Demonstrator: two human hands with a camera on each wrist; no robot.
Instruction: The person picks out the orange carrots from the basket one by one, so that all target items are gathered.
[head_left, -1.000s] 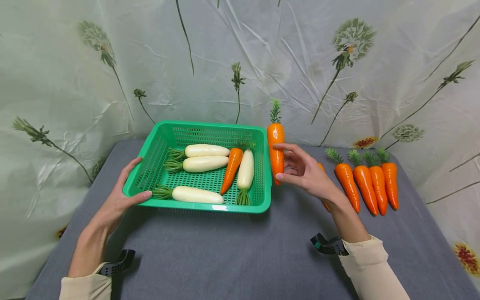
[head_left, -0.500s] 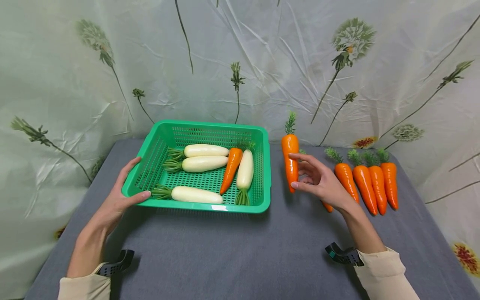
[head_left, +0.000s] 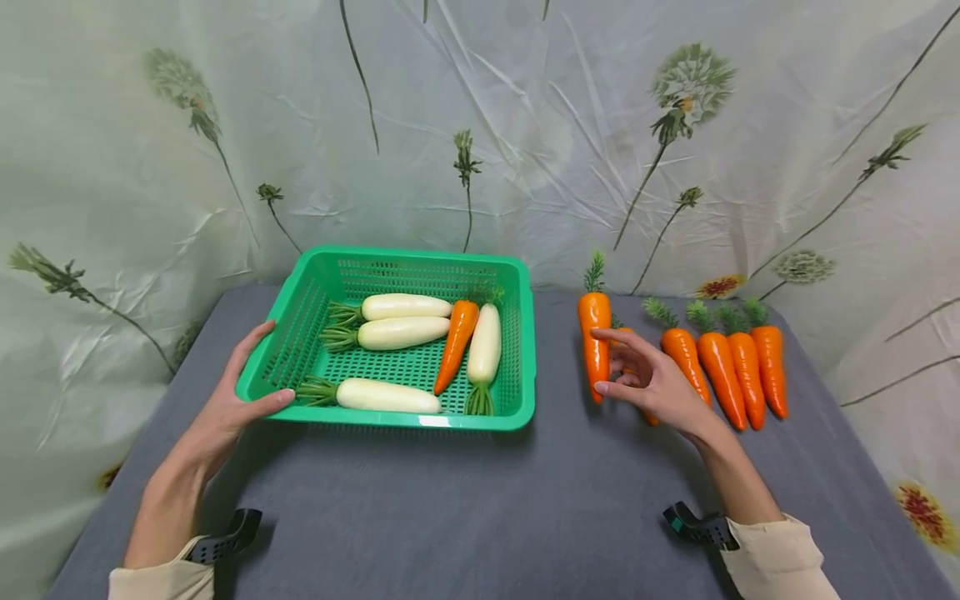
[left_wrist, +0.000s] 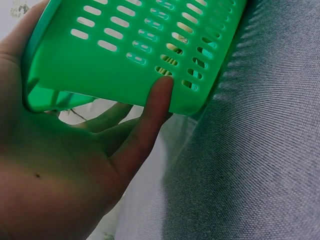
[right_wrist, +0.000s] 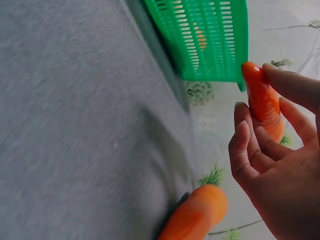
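Note:
My left hand [head_left: 225,408] grips the left end of a green plastic basket [head_left: 527,350], thumb over the rim at the front corner. In the left wrist view, a fingertip touches the slotted wall of the basket [left_wrist: 100,75]. Several white radishes [head_left: 403,333] and a carrot [head_left: 456,346] lie inside. To the right of the basket, my right hand [head_left: 660,387] pinches another carrot [head_left: 594,333] near its lower part, leafy top pointing away from me. The right wrist view shows this carrot [right_wrist: 265,102] between thumb and fingers, raised over the cloth.
Behind my right hand a carrot [head_left: 649,417] lies partly hidden. Several more carrots [head_left: 723,379] lie in a row on the right of the grey cloth-covered table [head_left: 450,508]. A flower-printed curtain [head_left: 540,125] hangs behind the table.
My right hand has carried its carrot from beside the basket's right rim to the right and closer to me, lower toward the table. My left hand stays on the basket.

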